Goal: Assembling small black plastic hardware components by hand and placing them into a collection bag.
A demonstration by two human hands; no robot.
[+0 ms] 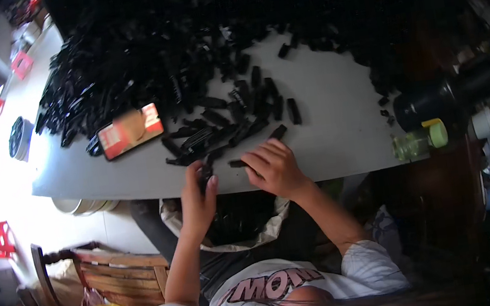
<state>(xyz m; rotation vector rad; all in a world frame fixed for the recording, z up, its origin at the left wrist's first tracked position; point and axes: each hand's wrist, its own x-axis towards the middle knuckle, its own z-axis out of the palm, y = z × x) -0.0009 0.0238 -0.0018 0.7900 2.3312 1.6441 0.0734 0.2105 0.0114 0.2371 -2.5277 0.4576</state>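
At the near edge of the white table, my left hand is closed round a small black plastic piece, its thumb along the side. My right hand is to the right, its fingers curled over a long black plastic piece. A black end also shows at the left of those fingers; whether it is the same piece I cannot tell. Just beyond both hands lies a loose group of similar black pieces. Below the table edge, a pale-rimmed open bag stands at my lap with dark contents.
A large heap of black pieces covers the far left and back. A phone with a lit screen leans at its near side. On the right are a green-lidded clear bottle and a dark cylinder. A wooden chair stands lower left.
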